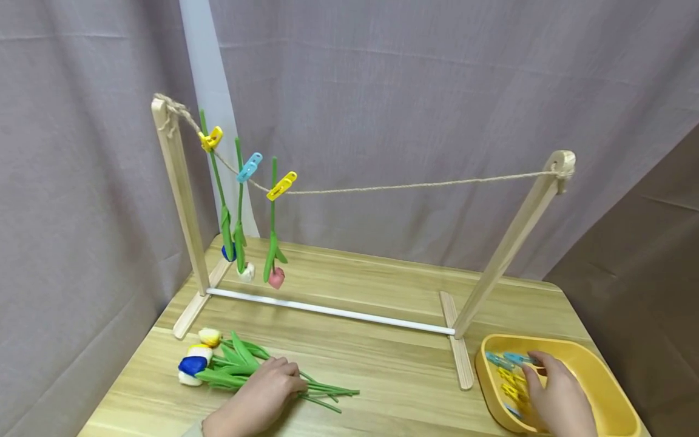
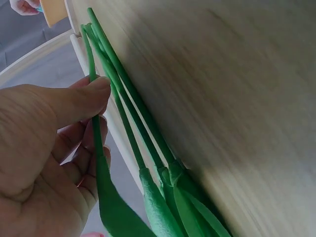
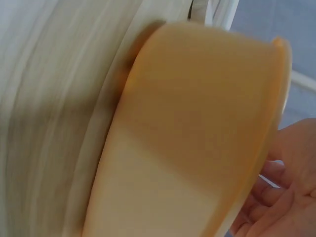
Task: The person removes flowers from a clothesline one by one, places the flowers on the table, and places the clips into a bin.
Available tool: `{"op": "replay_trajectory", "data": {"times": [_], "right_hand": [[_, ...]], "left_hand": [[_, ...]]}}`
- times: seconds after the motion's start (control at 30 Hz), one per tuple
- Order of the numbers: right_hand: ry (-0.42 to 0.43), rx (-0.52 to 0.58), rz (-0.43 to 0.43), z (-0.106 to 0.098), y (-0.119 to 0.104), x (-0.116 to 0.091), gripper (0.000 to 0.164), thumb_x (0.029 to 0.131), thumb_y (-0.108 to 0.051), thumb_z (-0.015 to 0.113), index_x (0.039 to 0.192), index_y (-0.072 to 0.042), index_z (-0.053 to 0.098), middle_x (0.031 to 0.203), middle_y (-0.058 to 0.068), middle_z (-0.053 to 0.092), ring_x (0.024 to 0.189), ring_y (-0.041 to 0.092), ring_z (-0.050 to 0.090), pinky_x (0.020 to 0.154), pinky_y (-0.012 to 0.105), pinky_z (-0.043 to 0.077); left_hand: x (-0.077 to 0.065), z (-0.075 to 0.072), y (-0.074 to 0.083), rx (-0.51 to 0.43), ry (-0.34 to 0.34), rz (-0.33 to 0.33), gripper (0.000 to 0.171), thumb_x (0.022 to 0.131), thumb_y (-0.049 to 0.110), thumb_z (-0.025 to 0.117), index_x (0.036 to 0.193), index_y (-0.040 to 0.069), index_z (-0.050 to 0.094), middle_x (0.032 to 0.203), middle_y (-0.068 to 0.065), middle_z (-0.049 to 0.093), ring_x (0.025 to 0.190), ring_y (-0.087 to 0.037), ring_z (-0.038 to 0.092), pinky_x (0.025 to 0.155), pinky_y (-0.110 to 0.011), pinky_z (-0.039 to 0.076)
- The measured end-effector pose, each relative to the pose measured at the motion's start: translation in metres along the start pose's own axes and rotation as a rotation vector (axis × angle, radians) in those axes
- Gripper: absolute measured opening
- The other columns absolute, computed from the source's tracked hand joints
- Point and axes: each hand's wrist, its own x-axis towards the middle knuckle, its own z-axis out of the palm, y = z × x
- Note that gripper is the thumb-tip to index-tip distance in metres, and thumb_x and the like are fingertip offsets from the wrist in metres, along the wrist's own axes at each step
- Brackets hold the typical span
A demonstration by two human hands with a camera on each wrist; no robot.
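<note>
My left hand pinches one green stem of an artificial tulip between thumb and fingers. Beside that stem, several more tulip stems lie on the table. Their white, yellow and blue heads point left. Over the yellow basin, my right hand pinches a light blue clothespin. Below it in the basin lie yellow clothespins and other blue ones. The right wrist view shows the basin's outer wall, which hides the fingertips.
A wooden stand has a left post, a right post and a white bar low between them. From its twine hang three tulips upside down, held by two yellow clothespins and one blue clothespin. Grey curtains stand behind.
</note>
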Motion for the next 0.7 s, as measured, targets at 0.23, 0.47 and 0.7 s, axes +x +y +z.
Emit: {"op": "replay_trajectory", "data": {"times": [0.23,0.47,0.7], "right_hand": [[-0.059,-0.03,0.017,0.0,0.013,0.006,0.038,0.092,-0.016,0.063,0.119,0.009,0.055,0.109,0.031,0.06,0.097,0.048,0.056,0.075,0.058,0.045],[-0.097,-0.039,0.066,-0.004,0.023,0.008,0.042,0.093,-0.018,0.061,0.121,0.011,0.052,0.111,0.032,0.058,0.098,0.05,0.055,0.076,0.058,0.045],[-0.07,-0.057,0.056,-0.01,0.03,0.008,0.039,0.092,-0.015,0.061,0.12,0.011,0.052,0.111,0.034,0.058,0.095,0.05,0.056,0.071,0.056,0.046]], "left_hand": [[-0.001,0.004,-0.003,-0.033,-0.037,0.001,0.015,0.08,0.013,0.073,0.075,0.027,0.07,0.075,0.017,0.054,0.07,-0.005,0.045,0.067,-0.025,0.041],[-0.001,0.005,-0.002,-0.068,-0.069,-0.028,0.012,0.083,0.015,0.072,0.077,0.026,0.071,0.076,0.017,0.054,0.074,-0.004,0.047,0.071,-0.027,0.043],[-0.002,0.008,-0.001,-0.055,-0.052,-0.049,0.014,0.084,0.014,0.071,0.076,0.025,0.07,0.075,0.016,0.052,0.073,-0.005,0.047,0.07,-0.028,0.043]]}}
